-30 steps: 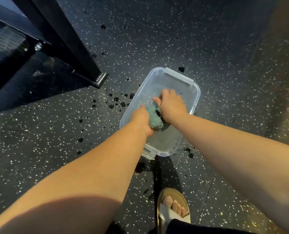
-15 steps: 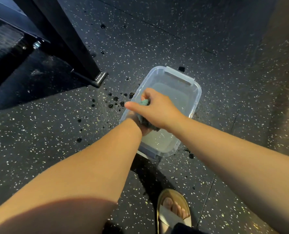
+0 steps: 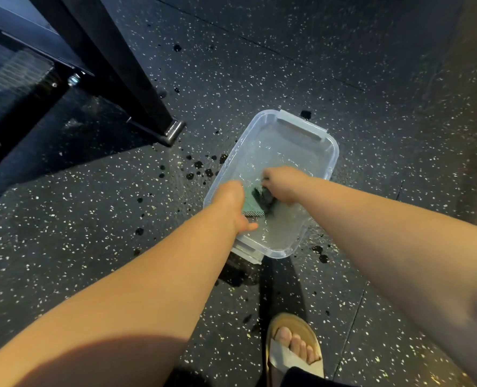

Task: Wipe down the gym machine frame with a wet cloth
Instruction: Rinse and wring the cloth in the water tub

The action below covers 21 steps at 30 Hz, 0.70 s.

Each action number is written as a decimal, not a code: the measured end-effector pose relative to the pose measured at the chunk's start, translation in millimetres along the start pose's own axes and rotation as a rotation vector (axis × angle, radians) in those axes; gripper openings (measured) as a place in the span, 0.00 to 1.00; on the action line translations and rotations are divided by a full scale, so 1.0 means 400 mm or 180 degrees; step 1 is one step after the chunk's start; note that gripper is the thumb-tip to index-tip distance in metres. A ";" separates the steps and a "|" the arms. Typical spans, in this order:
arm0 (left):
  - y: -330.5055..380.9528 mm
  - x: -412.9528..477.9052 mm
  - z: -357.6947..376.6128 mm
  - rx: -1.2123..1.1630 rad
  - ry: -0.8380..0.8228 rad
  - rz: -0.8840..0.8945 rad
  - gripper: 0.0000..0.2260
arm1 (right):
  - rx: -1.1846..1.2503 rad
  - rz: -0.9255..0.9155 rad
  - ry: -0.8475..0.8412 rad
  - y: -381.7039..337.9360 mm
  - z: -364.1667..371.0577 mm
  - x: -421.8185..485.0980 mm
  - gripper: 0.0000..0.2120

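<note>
A clear plastic tub (image 3: 332, 152) with water in it stands on the floor in front of me. Both hands are in it and grip a green cloth (image 3: 252, 203) between them. My left hand (image 3: 233, 202) holds the cloth's near left end, with the thumb pointing right. My right hand (image 3: 283, 184) grips the darker, bunched right end, its fingers curled round it. The cloth is partly in the water. The black gym machine frame (image 3: 114, 60) slants down at the upper left and ends in a metal foot (image 3: 173, 131).
The floor is dark speckled rubber with dark water drops (image 3: 201, 167) left of the tub and a wet patch (image 3: 237, 272) at its near end. My sandalled foot (image 3: 293, 350) stands below the tub. A black platform (image 3: 22, 107) lies at the far left.
The hands lifted the cloth above the tub half a second ago. Now both are back down in the tub with the cloth in the water, which ripples.
</note>
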<state>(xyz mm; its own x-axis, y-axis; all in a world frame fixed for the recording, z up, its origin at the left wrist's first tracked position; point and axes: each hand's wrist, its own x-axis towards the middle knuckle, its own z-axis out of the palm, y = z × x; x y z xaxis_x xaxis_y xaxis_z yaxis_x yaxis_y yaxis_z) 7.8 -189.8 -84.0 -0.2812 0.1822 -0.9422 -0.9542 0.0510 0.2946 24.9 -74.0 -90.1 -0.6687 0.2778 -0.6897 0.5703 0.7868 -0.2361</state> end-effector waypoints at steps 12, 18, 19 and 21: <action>-0.005 0.016 0.035 -0.0375 -0.0359 0.0160 0.14 | 0.0423 -0.0733 0.0969 -0.054 -0.001 -0.097 0.18; 0.001 -0.044 0.031 0.1289 0.0100 0.0811 0.09 | -0.0224 -0.0482 0.0401 -0.007 -0.011 -0.012 0.15; 0.000 -0.048 0.029 0.2068 0.0203 0.1009 0.06 | -0.0427 -0.0422 0.0147 -0.007 -0.016 -0.007 0.15; 0.002 -0.056 0.017 0.3354 0.0213 0.1292 0.11 | -0.0839 -0.0421 -0.0253 -0.011 -0.036 -0.008 0.15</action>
<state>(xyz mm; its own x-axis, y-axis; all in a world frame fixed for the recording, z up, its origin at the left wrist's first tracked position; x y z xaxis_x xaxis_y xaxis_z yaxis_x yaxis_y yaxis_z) 14.2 -187.1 -61.6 -0.5857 0.3226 -0.7435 -0.2386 0.8081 0.5386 17.6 -70.3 -76.8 -0.6835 0.1276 -0.7187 0.3304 0.9321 -0.1487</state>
